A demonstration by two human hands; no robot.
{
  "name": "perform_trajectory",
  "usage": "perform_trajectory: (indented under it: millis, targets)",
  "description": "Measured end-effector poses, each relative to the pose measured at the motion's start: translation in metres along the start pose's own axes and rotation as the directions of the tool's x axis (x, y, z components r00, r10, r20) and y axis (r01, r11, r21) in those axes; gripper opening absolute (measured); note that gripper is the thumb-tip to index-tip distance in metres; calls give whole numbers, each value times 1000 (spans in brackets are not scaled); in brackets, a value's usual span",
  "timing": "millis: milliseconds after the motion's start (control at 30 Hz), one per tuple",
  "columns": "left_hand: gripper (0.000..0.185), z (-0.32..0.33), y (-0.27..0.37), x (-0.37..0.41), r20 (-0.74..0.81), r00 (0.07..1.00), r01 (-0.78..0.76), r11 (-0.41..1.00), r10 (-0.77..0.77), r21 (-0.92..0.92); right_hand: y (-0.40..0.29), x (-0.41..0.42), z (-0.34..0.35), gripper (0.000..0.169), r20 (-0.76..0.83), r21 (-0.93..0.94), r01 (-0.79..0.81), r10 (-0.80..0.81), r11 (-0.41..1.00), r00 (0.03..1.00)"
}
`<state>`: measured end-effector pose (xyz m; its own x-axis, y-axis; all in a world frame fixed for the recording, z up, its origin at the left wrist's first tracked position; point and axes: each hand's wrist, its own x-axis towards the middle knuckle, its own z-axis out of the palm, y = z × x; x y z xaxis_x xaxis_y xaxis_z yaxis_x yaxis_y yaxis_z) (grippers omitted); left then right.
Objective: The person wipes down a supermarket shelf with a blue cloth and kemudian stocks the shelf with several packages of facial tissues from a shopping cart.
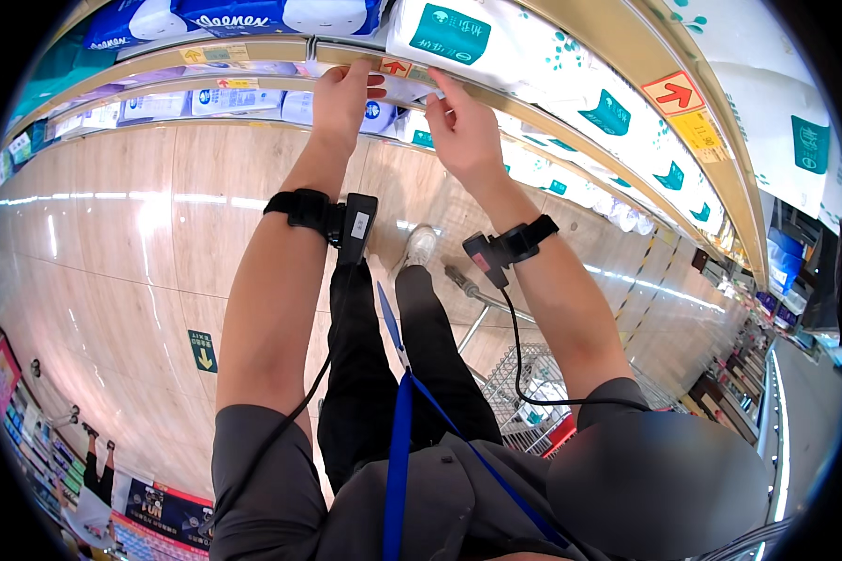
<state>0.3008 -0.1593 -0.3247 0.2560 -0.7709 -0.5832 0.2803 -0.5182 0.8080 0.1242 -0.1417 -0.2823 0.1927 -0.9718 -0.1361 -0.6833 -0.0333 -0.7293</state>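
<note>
My left hand is at the front edge of a shelf, its fingertips against the tan price rail left of a red arrow tag. My right hand is just right of that tag, its index finger extended to the rail and the other fingers curled. Neither hand shows an item in it. Directly above lies a white and green tissue pack, with blue Kleenex packs to its left. Both wrists wear black straps with small cabled devices.
Lower shelves hold lilac packs and more white and green packs. A wire shopping cart stands beside my legs on the right. A higher shelf edge with a price tag curves along the right. A person is far off at lower left.
</note>
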Motion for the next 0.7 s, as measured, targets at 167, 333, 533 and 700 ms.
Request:
perform_trajectory:
  millis: [167, 333, 533, 700]
  targets:
    - [38, 5, 2, -3, 38, 999, 14, 1000, -15, 19, 9, -3, 4, 44, -14, -261, 167, -177, 951, 984]
    - [43, -2, -3, 4, 91, 996, -23, 999, 26, -37, 13, 0, 5, 44, -45, -279, 220, -242, 935, 969]
    - [41, 1, -2, 2, 84, 996, -6, 998, 11, -61, 12, 6, 1, 36, 22, -158, 150, -148, 976, 989]
    - [40, 4, -1, 1, 91, 996, -4, 999, 9, -51, 13, 8, 3, 36, 37, -157, 121, -117, 980, 992]
